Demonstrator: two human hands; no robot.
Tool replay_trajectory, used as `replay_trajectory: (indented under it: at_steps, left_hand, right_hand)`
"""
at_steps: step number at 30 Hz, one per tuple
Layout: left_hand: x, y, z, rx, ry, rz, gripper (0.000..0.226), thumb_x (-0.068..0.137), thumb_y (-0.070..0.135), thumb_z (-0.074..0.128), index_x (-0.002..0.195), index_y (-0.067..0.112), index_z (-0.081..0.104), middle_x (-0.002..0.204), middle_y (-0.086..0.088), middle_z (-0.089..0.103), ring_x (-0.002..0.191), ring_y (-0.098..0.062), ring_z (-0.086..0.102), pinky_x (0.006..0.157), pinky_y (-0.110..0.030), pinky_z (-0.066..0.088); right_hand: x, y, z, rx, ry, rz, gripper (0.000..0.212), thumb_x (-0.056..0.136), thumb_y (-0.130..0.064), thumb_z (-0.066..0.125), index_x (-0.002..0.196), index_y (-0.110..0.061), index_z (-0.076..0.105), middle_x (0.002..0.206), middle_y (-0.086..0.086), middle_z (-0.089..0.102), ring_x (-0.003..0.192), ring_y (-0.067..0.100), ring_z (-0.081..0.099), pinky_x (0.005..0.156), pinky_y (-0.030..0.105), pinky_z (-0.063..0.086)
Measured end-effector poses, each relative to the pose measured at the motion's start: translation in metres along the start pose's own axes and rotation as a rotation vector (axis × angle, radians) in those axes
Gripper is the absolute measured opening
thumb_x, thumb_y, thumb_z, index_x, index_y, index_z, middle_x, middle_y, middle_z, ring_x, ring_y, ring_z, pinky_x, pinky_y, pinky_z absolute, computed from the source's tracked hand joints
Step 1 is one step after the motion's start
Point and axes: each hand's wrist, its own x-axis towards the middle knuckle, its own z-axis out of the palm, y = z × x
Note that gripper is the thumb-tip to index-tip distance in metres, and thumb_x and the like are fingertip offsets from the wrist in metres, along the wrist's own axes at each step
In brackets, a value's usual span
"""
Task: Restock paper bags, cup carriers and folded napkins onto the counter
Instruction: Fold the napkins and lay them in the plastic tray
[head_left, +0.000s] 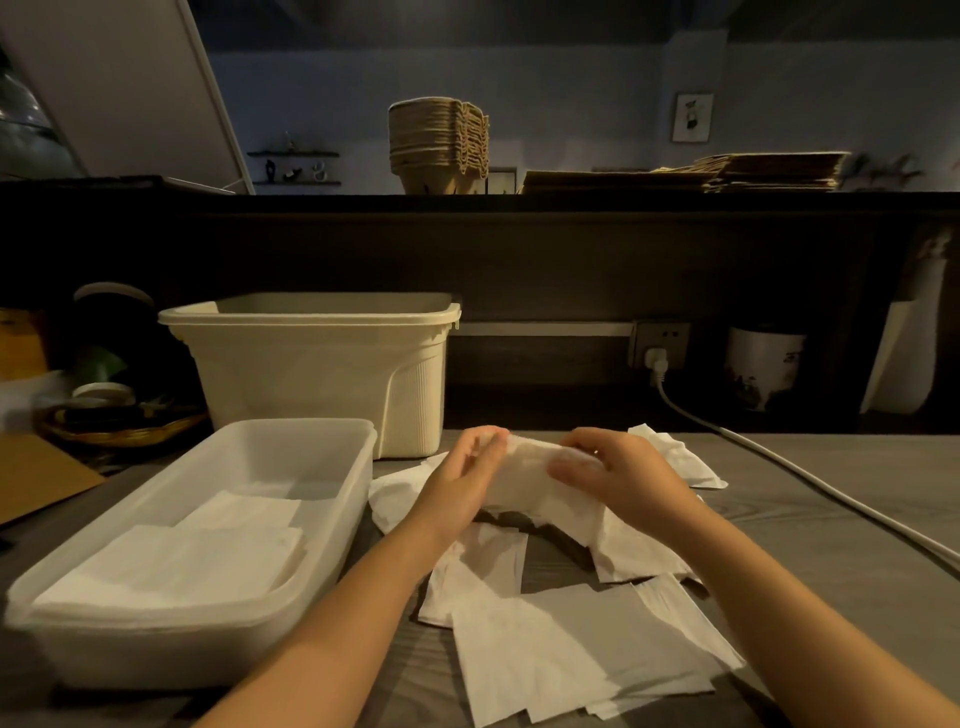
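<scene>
napkin (525, 470) gripped at each end by left hand (465, 465) and right hand (631, 480) (loose napkins (571, 654) lie beneath).

Both hands (545, 478) grip napkin (530, 480) above loose napkins (571, 644); tray (322, 519) beside.

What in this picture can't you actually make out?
Head view throughout.
- Inside of the beige bin: hidden by its own tall wall.
- Folds of the napkin gripped between the left hand and right hand: smeared by motion blur.
- The framed picture on the far wall: too small and dim to read.
- Number of paper bags on the upper counter: stacked edge-on in the dark.
</scene>
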Motion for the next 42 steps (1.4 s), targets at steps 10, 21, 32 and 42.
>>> replay_trajectory:
  at_steps: [10, 21, 32, 42]
  left_hand:
    - [0.002, 0.003, -0.001, 0.025, 0.066, 0.079, 0.036, 0.083, 0.035, 0.063, 0.11, 0.036, 0.04, 0.107, 0.011, 0.051, 0.104, -0.012, 0.052, 0.088, -0.029, 0.05]
    - [-0.007, 0.012, 0.003, -0.328, 0.071, 0.083, 0.015, 0.087, 0.026, 0.059, 0.099, 0.034, 0.057, 0.108, 0.006, 0.061, 0.105, -0.015, 0.055, 0.088, -0.034, 0.051]
    - [-0.011, 0.013, 0.011, -0.188, 0.072, 0.15, 0.013, 0.091, 0.031, 0.052, 0.1, 0.041, 0.051, 0.114, 0.003, 0.056, 0.104, -0.015, 0.054, 0.084, -0.034, 0.054]
    - [-0.007, 0.011, 0.012, 0.163, 0.007, 0.064, 0.049, 0.091, 0.027, 0.056, 0.132, 0.036, 0.028, 0.11, 0.01, 0.044, 0.105, -0.009, 0.043, 0.084, -0.022, 0.037]
  right_hand:
    - [0.004, 0.005, 0.001, 0.287, 0.046, 0.055, 0.011, 0.088, -0.03, 0.059, 0.097, -0.032, 0.054, 0.088, -0.016, 0.053, 0.08, 0.001, 0.052, 0.06, 0.014, 0.045]
    - [-0.002, -0.003, 0.01, 0.162, -0.096, -0.058, 0.04, 0.084, -0.022, 0.066, 0.115, -0.037, 0.045, 0.101, -0.021, 0.048, 0.091, 0.001, 0.051, 0.071, 0.013, 0.045]
    - [-0.002, -0.005, 0.021, 0.321, -0.106, 0.0, 0.033, 0.089, -0.023, 0.057, 0.12, -0.027, 0.046, 0.106, -0.012, 0.051, 0.098, 0.005, 0.049, 0.079, 0.02, 0.048]
    - [0.003, 0.004, 0.019, 0.736, 0.014, 0.117, 0.028, 0.085, -0.018, 0.063, 0.108, -0.029, 0.05, 0.105, -0.003, 0.06, 0.102, 0.016, 0.056, 0.088, 0.033, 0.049]
